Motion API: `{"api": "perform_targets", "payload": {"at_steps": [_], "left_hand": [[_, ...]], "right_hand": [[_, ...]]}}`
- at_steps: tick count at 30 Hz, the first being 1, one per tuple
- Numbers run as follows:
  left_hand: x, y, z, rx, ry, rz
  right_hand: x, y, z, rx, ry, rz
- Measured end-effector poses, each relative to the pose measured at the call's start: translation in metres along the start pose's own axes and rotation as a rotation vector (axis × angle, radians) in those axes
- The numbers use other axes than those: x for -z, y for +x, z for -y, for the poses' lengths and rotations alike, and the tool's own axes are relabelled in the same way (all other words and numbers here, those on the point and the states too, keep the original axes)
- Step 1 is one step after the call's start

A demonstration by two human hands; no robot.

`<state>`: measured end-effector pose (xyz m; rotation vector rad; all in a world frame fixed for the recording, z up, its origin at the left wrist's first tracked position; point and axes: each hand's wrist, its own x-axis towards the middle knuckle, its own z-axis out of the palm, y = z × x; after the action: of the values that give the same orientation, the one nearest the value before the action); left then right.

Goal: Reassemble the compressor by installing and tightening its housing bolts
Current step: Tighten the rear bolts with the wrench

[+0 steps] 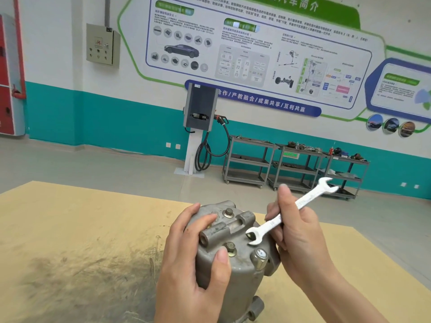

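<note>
Two bolts (229, 249) are seen seated in the top of the compressor (233, 264), which is stood on end on the tan bench (81, 229). It is gripped by the left hand (193, 264), fingers curled over the far rim, thumb pressed near the front bolt. A spanner (289, 210) is pinched by the right hand (296, 229), its lower jaw set at a third bolt. Carts (291, 164) are parked by the wall.
</note>
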<state>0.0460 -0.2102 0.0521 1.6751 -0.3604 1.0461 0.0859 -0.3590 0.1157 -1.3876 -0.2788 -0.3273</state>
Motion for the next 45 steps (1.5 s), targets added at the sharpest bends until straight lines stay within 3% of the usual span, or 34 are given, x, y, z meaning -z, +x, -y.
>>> {"api": "perform_targets", "payload": {"at_steps": [8, 20, 39, 45], "left_hand": [[0.000, 0.000, 0.000, -0.005, -0.001, 0.000], [0.000, 0.000, 0.000, -0.009, 0.001, 0.003], [0.001, 0.000, 0.001, -0.004, -0.002, 0.006], [-0.001, -0.001, 0.001, -0.001, -0.013, 0.006]], "right_hand": [[0.005, 0.001, 0.002, -0.035, 0.223, -0.074], [0.008, -0.003, 0.002, -0.016, 0.120, -0.066], [0.000, -0.015, -0.013, 0.444, 0.051, -0.204], [-0.002, -0.014, -0.012, 0.285, 0.146, -0.223]]}}
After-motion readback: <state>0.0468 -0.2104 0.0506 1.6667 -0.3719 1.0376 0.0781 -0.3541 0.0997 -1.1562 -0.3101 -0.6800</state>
